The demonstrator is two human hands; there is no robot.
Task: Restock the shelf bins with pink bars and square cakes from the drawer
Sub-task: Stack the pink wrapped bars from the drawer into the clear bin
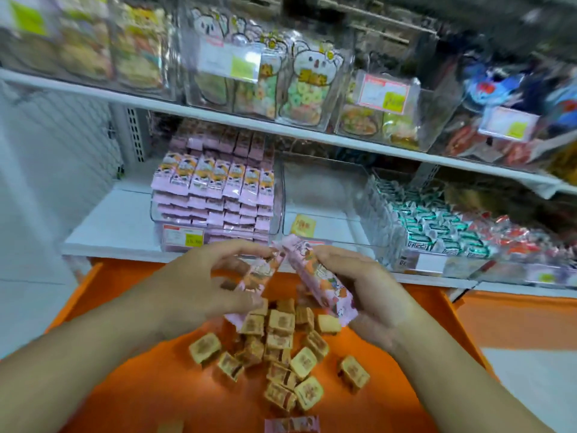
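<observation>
Pink-wrapped bars fill both your hands: your left hand (199,276) pinches one pink bar (256,276) by its ends, and your right hand (359,285) curls round another bar (318,276), both held over the orange drawer (131,385). Beneath them lies a heap of square cakes (281,348). Beyond, the left shelf bin (218,201) is stacked with pink bars; the clear bin (321,195) beside it holds one yellow packet (303,225).
</observation>
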